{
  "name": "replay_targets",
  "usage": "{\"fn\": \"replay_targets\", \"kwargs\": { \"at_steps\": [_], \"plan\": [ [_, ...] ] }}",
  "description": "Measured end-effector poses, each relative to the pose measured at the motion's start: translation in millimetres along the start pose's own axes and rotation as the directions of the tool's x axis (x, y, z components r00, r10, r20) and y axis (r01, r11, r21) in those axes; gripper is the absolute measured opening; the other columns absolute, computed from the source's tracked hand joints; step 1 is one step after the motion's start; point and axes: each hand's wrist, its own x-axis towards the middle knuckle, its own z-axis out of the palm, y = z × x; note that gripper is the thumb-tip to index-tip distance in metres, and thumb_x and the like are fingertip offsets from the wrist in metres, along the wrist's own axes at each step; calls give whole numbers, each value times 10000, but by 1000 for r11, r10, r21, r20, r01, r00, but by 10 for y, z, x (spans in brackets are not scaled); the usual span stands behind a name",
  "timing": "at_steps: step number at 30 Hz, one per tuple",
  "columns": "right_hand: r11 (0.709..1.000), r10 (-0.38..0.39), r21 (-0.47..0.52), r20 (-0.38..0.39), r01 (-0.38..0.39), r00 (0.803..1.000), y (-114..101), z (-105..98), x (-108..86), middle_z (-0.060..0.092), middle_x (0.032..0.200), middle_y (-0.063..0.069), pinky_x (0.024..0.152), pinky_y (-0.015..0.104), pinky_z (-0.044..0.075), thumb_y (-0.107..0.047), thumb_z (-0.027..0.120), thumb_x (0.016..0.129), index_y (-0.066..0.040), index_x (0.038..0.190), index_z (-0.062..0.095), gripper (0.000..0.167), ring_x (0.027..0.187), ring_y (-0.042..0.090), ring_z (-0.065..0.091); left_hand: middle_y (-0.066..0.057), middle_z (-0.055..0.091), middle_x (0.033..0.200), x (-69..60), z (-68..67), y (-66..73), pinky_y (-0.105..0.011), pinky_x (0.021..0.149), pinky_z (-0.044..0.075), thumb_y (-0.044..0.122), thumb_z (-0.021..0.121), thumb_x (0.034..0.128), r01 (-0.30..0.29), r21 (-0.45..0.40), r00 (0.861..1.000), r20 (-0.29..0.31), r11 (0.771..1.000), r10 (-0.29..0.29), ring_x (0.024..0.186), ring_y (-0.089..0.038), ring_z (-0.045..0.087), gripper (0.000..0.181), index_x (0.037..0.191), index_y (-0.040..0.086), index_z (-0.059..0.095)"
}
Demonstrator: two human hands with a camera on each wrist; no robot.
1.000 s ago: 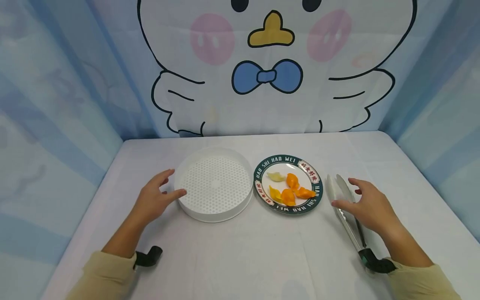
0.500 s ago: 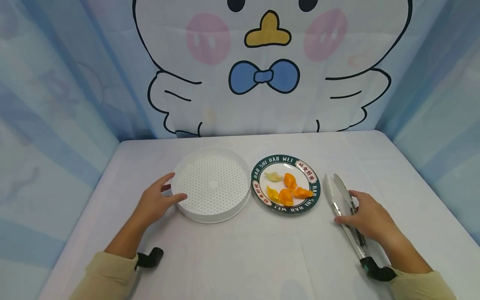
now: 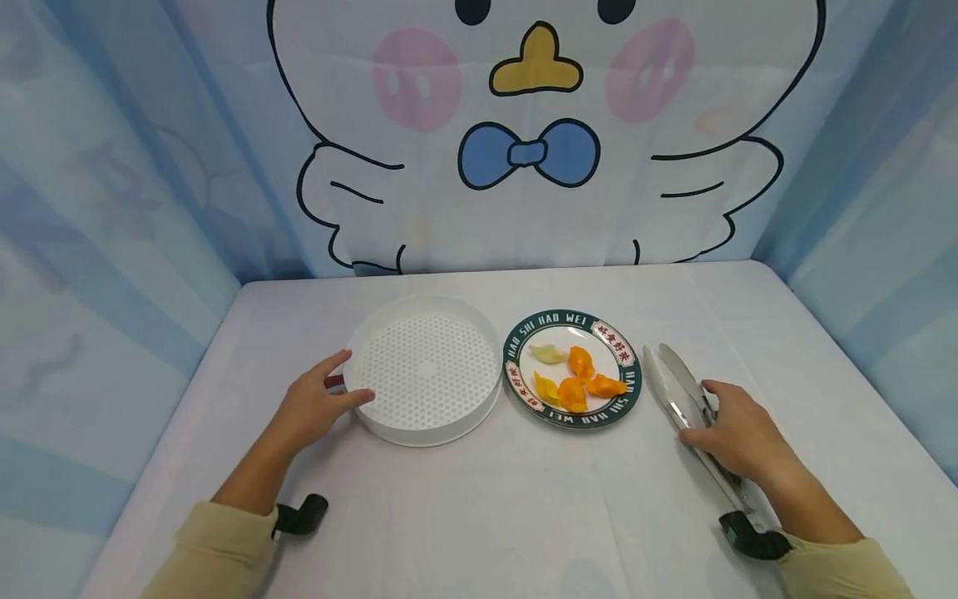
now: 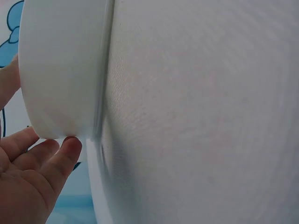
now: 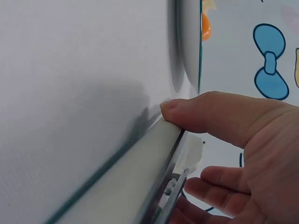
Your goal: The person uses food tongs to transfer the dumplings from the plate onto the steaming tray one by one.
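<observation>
Perforated tray (image 3: 427,366), white and round, is set just beside the plate (image 3: 566,317), on its left, flat on the white tablecloth (image 3: 486,516). Its side farthest from the plate is held by the left hand (image 3: 310,408): the thumb is laid over the rim and the fingertips (image 4: 70,144) are rested against the outer wall, only loosely bent; how firmly it is pinched cannot be told. Tray and plate are left unmoved since a second ago. On the plate, five small dumpling-like pieces (image 3: 580,363) are gathered: three orange, one yellow, one pale. To the plate's right, metal tongs (image 3: 674,408) are slanted, their tips parted and now brought nearer the plate's rim than before. The tongs are gripped by the right hand (image 3: 744,433), seen poised over them a second earlier: the thumb is set on the plate side, the fingers are curled on the opposite side, and the hand is narrowed to about the tongs' width. Behind the plate, a cartoon backdrop (image 3: 529,154) is hung.
</observation>
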Motion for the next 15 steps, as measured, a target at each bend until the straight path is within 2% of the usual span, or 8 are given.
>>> {"fn": "replay_targets", "kwargs": {
  "at_steps": [6,15],
  "plan": [
    [1000,15,10,2,-15,1000,26,-23,16,502,1191,411,751,607,544,-253,763,837,178,1397,358,815,950,476,568,-305,355,1523,-14,-7,5,-578,1013,440,366,736,911,-3,-16,1000,13,1000,3,1352,-459,414,887,1594,87,244],
    [999,25,-21,18,-25,1000,35,-7,32,516,1197,422,767,613,537,-323,820,805,216,1320,415,849,907,456,571,-295,333,1539,-11,-4,-12,-584,1035,417,353,732,911,0,-37,1000,20,999,1,1377,-449,379,887,1594,81,236]
  ]
}}
